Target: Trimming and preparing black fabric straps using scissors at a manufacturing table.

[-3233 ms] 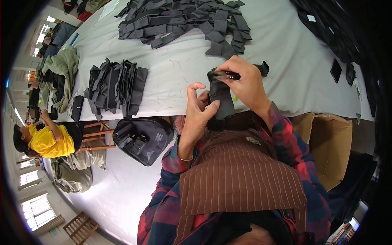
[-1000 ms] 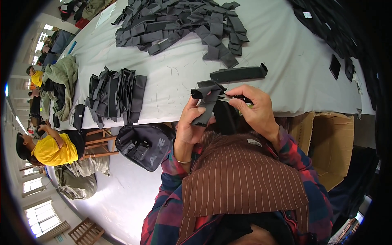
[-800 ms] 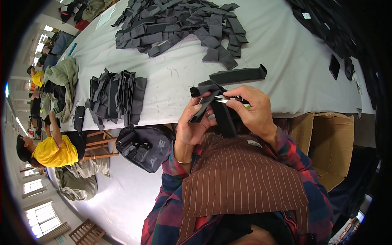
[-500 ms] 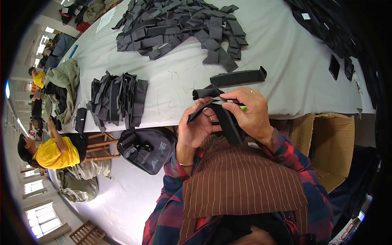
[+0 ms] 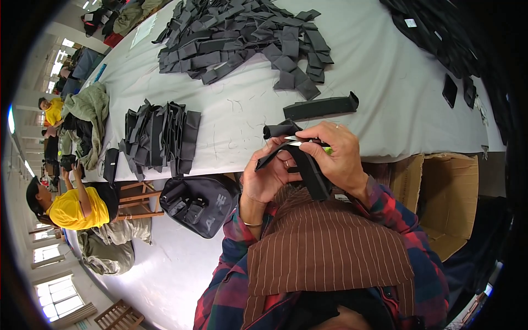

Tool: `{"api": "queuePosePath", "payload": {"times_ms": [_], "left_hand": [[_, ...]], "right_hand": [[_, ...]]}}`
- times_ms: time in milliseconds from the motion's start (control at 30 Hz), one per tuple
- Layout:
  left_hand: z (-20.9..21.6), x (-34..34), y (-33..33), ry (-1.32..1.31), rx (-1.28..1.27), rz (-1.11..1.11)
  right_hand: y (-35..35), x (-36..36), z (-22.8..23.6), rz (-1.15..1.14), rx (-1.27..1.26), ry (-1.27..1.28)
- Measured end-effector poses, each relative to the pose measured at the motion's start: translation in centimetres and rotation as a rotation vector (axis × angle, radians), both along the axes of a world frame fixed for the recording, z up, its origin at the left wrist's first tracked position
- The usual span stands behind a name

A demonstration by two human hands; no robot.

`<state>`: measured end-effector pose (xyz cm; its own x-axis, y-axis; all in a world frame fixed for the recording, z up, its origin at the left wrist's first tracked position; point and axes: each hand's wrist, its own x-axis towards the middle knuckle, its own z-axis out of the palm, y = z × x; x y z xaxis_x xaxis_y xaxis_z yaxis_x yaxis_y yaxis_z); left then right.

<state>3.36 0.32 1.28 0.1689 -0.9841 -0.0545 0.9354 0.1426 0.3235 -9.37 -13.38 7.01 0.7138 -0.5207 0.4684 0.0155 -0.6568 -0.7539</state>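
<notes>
My left hand pinches a black fabric strip, whose loose end drapes down in front of my apron. In the fingers of my right hand is a pair of thread snips, silver at the blades with a bit of yellow-green showing under the hand. The blades lie at the upper edge of the held strip. Just beyond my fingers a rolled black strip rests at the table's edge. Farther out, another black strip lies flat. My palm and fingers hide part of the snips.
Dark grey fabric strips form a large heap at the far side and a neater stack to the left on the white-covered table. A black bag hangs below the edge; a cardboard box stands right. A co-worker in yellow is at left.
The snips' blades show more plainly between my fingers, apart at the tips. Both hands stay almost in place. The co-worker at left has lifted a dark thing higher.
</notes>
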Motion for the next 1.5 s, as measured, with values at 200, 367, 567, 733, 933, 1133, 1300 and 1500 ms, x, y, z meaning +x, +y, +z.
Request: {"api": "queuePosePath", "payload": {"times_ms": [200,367,567,733,933,1133,1300,1500], "left_hand": [[1.2,-0.3,-0.1,-0.120,0.122,0.029],[1.1,-0.2,0.2,-0.178,0.147,0.079],[2.3,-0.3,0.2,-0.228,0.200,0.162],[3.1,-0.4,-0.1,-0.558,0.317,0.255],[3.1,-1.7,-0.7,-0.813,0.368,0.262],[2.6,-1.7,-0.8,-0.961,0.338,0.389],[4.3,-1.6,-2.0,-0.997,0.362,0.316],[2.4,-1.5,-2.0,-0.854,0.405,0.395]], "right_hand": [[0.1,0.1,-0.1,0.010,0.002,-0.019],[0.1,-0.1,-0.1,0.030,-0.030,0.014],[0.1,-0.4,-0.7,0.202,0.746,-0.009],[0.2,0.4,1.2,0.025,0.182,-0.062],[-0.7,1.2,-0.1,0.013,-0.309,0.076],[-2.2,2.3,0.5,0.069,0.625,-0.081],[-2.1,2.9,0.3,0.070,0.683,-0.120],[-0.8,1.8,0.6,0.113,0.521,-0.078]]}}
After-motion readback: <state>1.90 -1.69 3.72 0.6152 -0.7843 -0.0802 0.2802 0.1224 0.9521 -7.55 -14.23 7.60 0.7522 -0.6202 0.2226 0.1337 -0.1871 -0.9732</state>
